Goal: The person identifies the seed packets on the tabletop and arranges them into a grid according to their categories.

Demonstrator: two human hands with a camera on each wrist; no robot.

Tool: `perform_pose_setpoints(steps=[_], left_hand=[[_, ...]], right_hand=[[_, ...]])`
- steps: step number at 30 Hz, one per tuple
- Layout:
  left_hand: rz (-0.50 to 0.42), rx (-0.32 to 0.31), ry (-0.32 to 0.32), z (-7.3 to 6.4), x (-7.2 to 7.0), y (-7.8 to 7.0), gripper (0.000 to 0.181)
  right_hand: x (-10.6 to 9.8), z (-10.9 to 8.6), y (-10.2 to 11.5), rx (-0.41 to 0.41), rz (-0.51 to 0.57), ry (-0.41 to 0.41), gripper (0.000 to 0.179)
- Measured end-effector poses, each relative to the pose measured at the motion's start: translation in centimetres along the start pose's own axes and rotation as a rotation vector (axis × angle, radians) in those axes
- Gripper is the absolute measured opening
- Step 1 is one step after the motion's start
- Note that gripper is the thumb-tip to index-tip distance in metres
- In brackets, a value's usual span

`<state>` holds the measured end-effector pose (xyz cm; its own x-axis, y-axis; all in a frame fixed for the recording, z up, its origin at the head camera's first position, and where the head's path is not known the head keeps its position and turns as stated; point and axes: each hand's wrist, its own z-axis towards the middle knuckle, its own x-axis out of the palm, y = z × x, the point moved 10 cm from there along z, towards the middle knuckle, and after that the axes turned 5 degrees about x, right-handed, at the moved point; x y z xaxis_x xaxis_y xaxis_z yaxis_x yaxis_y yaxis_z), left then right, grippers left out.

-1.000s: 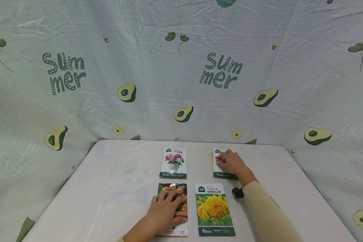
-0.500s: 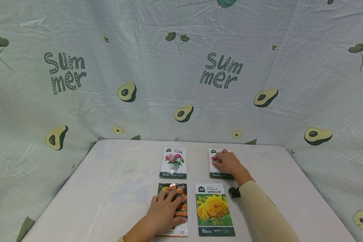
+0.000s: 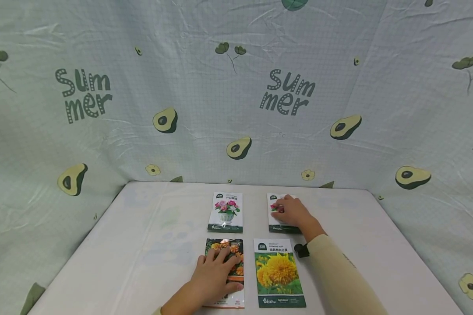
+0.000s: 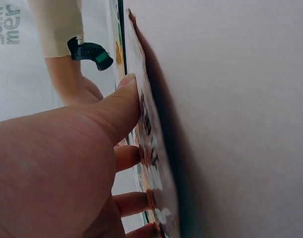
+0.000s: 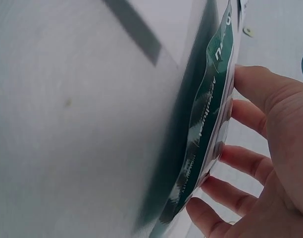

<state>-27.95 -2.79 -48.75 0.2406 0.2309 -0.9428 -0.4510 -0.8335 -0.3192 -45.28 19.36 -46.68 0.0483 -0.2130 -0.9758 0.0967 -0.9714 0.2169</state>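
My left hand [image 3: 214, 276] lies with fingers spread on a seed packet with orange flowers [image 3: 236, 258], near the front of the table; thumb and fingertips touch its face in the left wrist view. Farther back on the right, my right hand [image 3: 293, 213] rests its fingertips on a white seed packet with pink flowers and a green bottom band [image 5: 211, 109], covering much of its picture. A sunflower seed packet [image 3: 280, 273] lies just right of the orange one. Behind the orange one lies another seed packet with pink flowers in a pot [image 3: 226, 212].
The white table [image 3: 142, 253] meets a hanging cloth [image 3: 197, 87] printed with avocados and lettering at the back and sides. A small black camera [image 3: 301, 250] is strapped at my right wrist, close to the sunflower packet's upper right corner.
My right hand has slid the back right packet leftward over the table, nearer the other pink-flowered one. The left hand and the other packets stay where they were.
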Motion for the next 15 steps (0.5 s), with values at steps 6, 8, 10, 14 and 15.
perform_pose_setpoints(steps=[6,8,10,14,15], left_hand=[[0.006,0.003,-0.006,0.0,-0.2,0.0,0.069],[0.003,0.002,-0.004,0.0,-0.1,0.0,0.069],[0.001,0.002,-0.004,0.0,-0.1,0.0,0.069],[0.0,0.001,-0.004,0.1,0.0,0.0,0.07],[0.0,0.001,-0.004,0.1,0.0,0.0,0.07]], right_hand=[[0.1,0.1,0.8,-0.019,-0.015,-0.002,0.048],[0.1,0.1,1.1,-0.025,-0.016,-0.003,0.048],[0.1,0.1,1.4,-0.026,-0.015,0.001,0.048],[0.2,0.2,1.7,-0.025,-0.016,0.004,0.048],[0.1,0.2,1.7,-0.024,-0.016,0.005,0.048]])
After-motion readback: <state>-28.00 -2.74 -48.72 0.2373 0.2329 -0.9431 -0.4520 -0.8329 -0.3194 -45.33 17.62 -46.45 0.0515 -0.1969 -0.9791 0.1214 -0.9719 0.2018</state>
